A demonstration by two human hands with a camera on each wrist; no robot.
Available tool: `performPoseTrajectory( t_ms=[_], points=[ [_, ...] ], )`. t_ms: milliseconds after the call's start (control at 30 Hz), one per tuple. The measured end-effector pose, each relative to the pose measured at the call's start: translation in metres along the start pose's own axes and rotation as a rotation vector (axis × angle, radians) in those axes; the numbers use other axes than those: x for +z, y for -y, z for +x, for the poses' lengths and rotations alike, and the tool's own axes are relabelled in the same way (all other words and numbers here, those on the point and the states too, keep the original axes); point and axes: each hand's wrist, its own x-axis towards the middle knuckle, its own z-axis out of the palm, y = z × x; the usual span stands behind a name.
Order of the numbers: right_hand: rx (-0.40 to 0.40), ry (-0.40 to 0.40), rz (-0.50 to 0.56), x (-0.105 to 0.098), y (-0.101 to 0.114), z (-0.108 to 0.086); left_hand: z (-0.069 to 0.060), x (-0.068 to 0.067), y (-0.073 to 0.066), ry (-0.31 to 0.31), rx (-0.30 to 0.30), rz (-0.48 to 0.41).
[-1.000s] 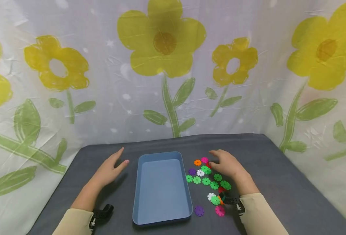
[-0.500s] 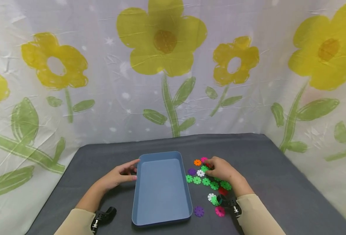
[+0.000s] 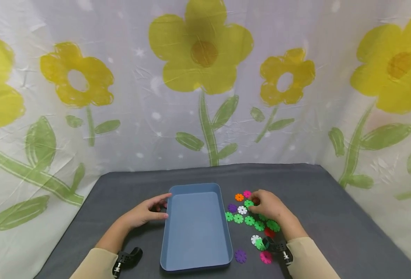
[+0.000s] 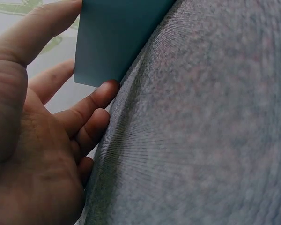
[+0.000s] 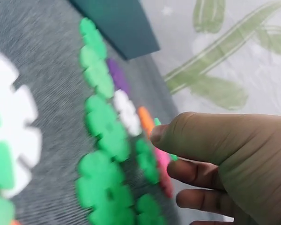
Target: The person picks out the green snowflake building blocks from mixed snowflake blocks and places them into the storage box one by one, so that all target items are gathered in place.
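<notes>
Tray [image 3: 196,232] at three o'clock against our loose-fingered left hand [image 3: 142,214]; discs [image 3: 242,209] at nine, our right hand [image 3: 269,204] bent-fingered, hold unclear.

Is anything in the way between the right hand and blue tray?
Nothing tall. A white flower disc, a purple flower disc and green flower discs lie on the gray cloth between the right hand and the blue tray, whose raised rim stands there.

Pale curtains [image 3: 139,133] hung behind and on both sides of the cloth-covered bench [image 3: 331,232]; large yellow flowers [image 3: 204,54] (two with white centres) rose on green stems [image 3: 208,131] across them.
</notes>
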Motion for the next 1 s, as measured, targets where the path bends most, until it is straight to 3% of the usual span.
performPoseTrajectory(
  t_ms=[400, 567, 1000],
  points=[
    [-0.063, -0.065, 0.18, -0.023, 0.044, -0.011, 0.003, 0.001, 0.003, -0.002, 0.008, -0.005],
    [-0.14, -0.094, 0.216, -0.027, 0.064, -0.019, 0.003, 0.001, 0.003, 0.008, 0.011, -0.02],
    [-0.305, -0.095, 0.29, -0.005, 0.113, -0.032, 0.001, 0.003, 0.004, 0.017, -0.003, -0.032]
  ],
)
